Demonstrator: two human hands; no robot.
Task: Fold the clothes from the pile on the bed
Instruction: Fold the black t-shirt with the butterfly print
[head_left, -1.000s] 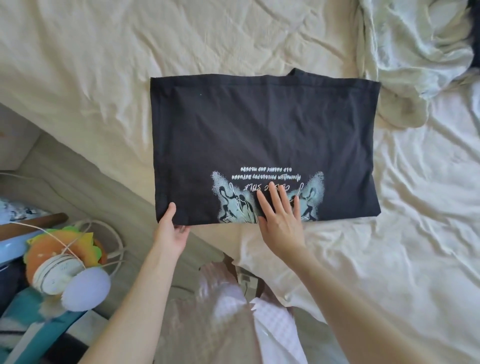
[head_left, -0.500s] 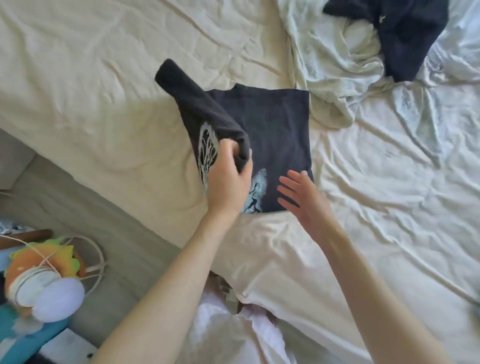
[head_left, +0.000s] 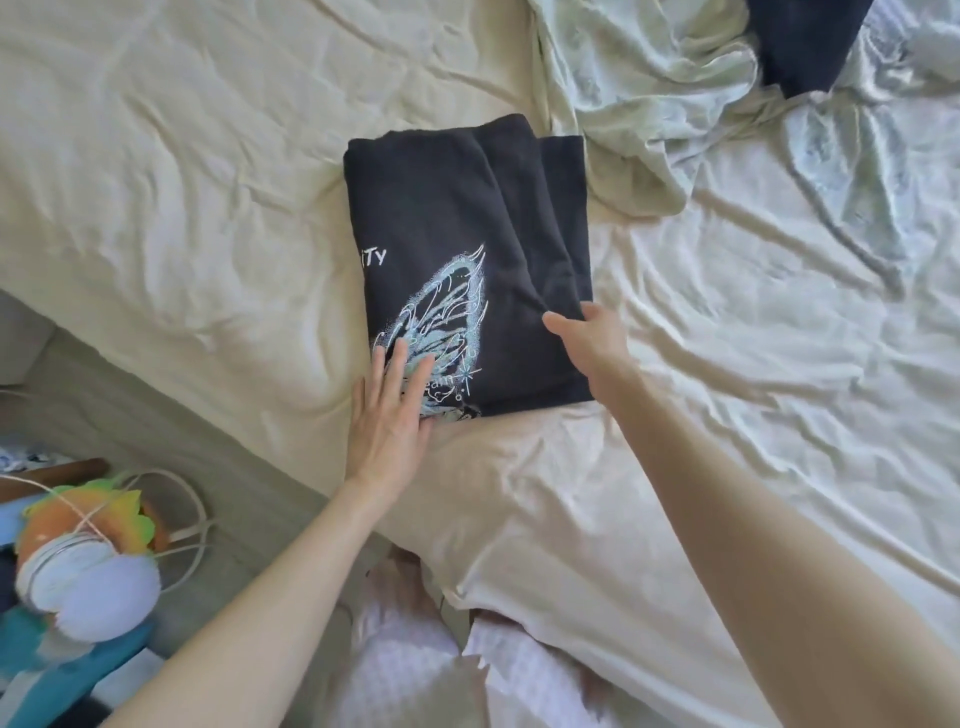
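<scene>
Pressing flat, left hand (head_left: 387, 415) open on near-left corner of black T-shirt (head_left: 457, 249). Right hand (head_left: 589, 338) at near-right edge, thumb on top, fingers hidden, grip unclear. Shirt folded on bed (head_left: 208, 182), long axis near-to-far, just beyond both hands.

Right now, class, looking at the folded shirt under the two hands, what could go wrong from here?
1. The black T-shirt has uneven layers stepping out along its right edge; lifting it may undo the fold.
2. It lies near the bed edge and could slide off.
3. The right hand grips only one corner, so lower layers may sag.
</scene>
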